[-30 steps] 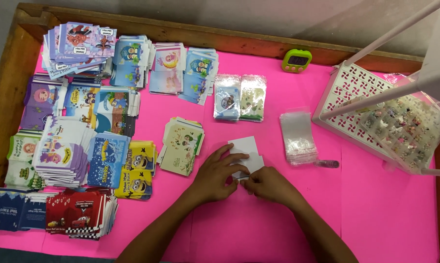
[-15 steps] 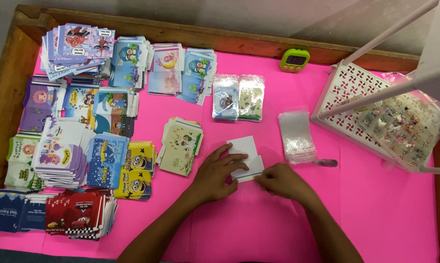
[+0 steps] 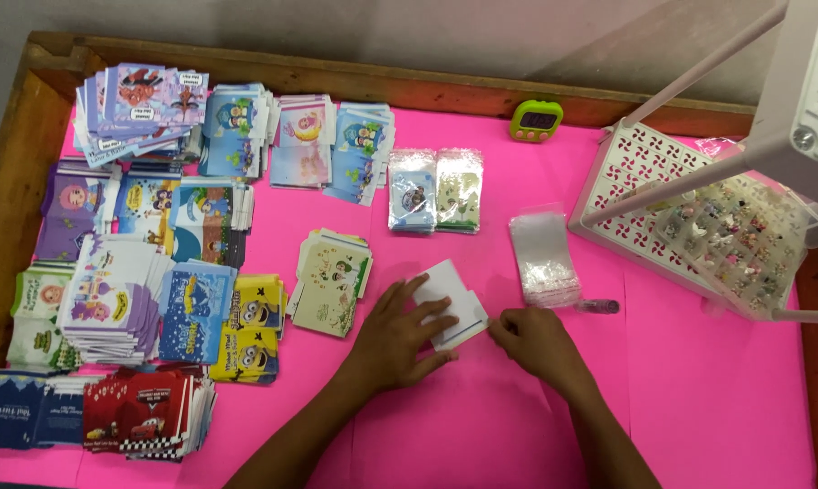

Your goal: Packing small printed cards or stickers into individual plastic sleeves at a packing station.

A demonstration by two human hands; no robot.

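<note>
Your left hand [image 3: 398, 330] lies flat on the small white card stack [image 3: 450, 301] in the middle of the pink desk [image 3: 699, 389]. Its fingers [image 3: 432, 312] are spread wide and pressed down over the stack's left and lower parts, so the white top sheet shows above and to the right of them. The stack sits tilted, its lower right corner pointing toward your other hand.

Your right hand [image 3: 531, 340] rests on the desk just to the right of the stack. Its fingers [image 3: 500, 326] are drawn narrow together at that lower right corner, touching the edge of the cards; whether they pinch a sheet or only rest against it, you cannot tell from this view.

Just beside the stack on the left lies a pale green pile of cartoon cards [image 3: 332, 281]. Up and to the right of your right hand lies a bundle of clear plastic sleeves [image 3: 542, 258], and a small dark tube [image 3: 597, 307] lies beside its lower end. Two filled clear packets [image 3: 436, 190] lie farther up the desk. A white perforated rack [image 3: 690, 217] stands at the right, and a green timer [image 3: 536, 119] sits near the wooden back rim. Many coloured card piles [image 3: 146, 272] cover the left part of the desk.
</note>
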